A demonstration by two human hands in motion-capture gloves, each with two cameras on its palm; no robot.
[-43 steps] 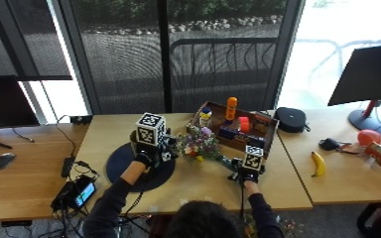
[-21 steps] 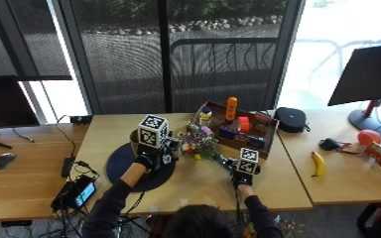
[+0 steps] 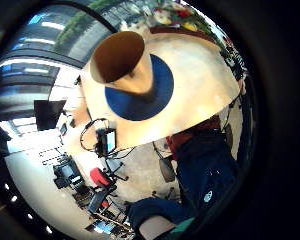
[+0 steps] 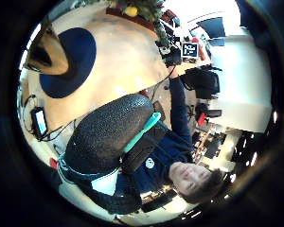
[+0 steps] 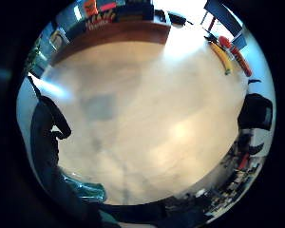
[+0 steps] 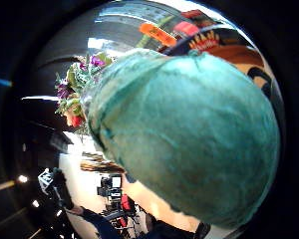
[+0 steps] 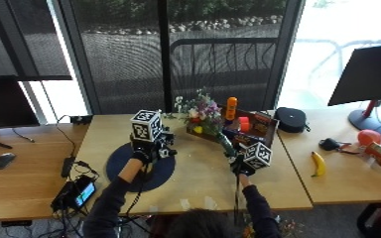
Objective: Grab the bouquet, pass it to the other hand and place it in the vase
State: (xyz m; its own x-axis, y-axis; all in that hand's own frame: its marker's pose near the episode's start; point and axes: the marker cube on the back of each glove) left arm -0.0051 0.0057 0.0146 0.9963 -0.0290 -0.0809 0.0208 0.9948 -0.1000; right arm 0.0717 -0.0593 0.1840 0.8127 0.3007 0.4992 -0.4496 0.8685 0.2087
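The bouquet (image 7: 200, 111) of purple, white and yellow flowers stands tilted over the middle of the table. Its green stem bundle (image 7: 224, 144) runs down into my right hand (image 7: 242, 163), which grips its lower end. That green wrap (image 6: 189, 129) fills the right thumb side palm view, with the blooms (image 6: 77, 84) beyond it. My left hand (image 7: 146, 151) hovers over the round blue mat (image 7: 138, 171) and holds nothing. The tan cone-shaped vase (image 3: 122, 60) stands on the mat (image 3: 155, 95) right below that palm. In the outside view the left hand hides the vase.
A brown wooden tray (image 7: 260, 121) behind the bouquet holds an orange bottle (image 7: 230, 106) and red items. To the right lie a black case (image 7: 289, 119), a banana (image 7: 318, 163) and a red ball (image 7: 369, 136). A phone (image 7: 78, 191) lies by the front left edge.
The bouquet's flowers have risen from low beside my left hand to well above the table. My right hand has shifted slightly left. The left hand has stayed over the mat.
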